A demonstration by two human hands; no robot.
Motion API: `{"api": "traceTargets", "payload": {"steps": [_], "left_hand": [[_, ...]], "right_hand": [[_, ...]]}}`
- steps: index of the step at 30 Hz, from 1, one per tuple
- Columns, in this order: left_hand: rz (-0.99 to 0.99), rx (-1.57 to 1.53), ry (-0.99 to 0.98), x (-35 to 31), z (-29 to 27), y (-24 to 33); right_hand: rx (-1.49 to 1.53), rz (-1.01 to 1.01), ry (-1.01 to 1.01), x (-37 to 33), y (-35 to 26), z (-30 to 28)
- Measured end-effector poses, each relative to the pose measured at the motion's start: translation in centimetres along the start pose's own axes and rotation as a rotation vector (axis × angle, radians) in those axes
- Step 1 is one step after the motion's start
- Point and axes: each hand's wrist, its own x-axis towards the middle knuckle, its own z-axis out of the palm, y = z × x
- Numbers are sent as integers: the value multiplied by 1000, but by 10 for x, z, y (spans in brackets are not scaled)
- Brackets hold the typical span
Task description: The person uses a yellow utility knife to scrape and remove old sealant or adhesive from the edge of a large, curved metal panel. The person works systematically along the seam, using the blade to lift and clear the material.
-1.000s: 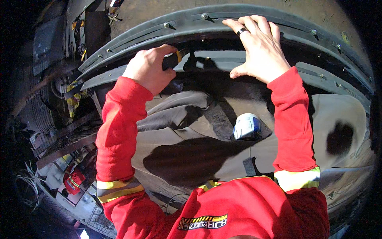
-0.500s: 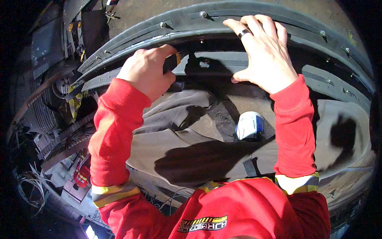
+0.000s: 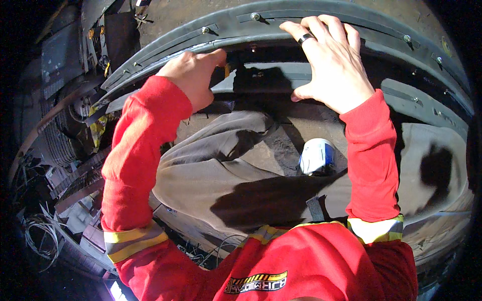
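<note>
A long curved grey metal beam (image 3: 311, 11) with several bolts runs across the far side, its channel dark with shadow. My left hand (image 3: 193, 75) is at the near side of this channel, thumb and fingers curled round a dark object with a yellow-orange edge (image 3: 227, 70). What that object is cannot be made out. My right hand (image 3: 337, 62) spans the channel with spread fingers; the fingertips rest on the upper flange and the thumb points to the lower strip (image 3: 291, 70). A ring is on one finger. Nothing shows inside the right hand.
Between my legs stands or lies a white and blue can (image 3: 317, 156). My trousers (image 3: 201, 185) cover much of the ground in front of me. Scrap metal (image 3: 63, 145) and a coil of thin wire (image 3: 42, 236) crowd the left side.
My left hand has moved slightly up and its wrist has turned, with the forearm swinging left. The right hand has barely moved.
</note>
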Motion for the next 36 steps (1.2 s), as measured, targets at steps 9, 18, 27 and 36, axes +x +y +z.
{"api": "traceTargets", "payload": {"steps": [9,18,27,36], "left_hand": [[-52,36,-171,6,-11,2],[25,82,-90,-6,-5,0],[-42,60,-113,-13,-13,16],[-27,44,-163,-13,-12,6]], "right_hand": [[26,6,-15,0,0,-1],[21,0,12,-1,0,2],[-17,-10,12,-1,-1,-1],[0,12,-29,0,0,0]]}}
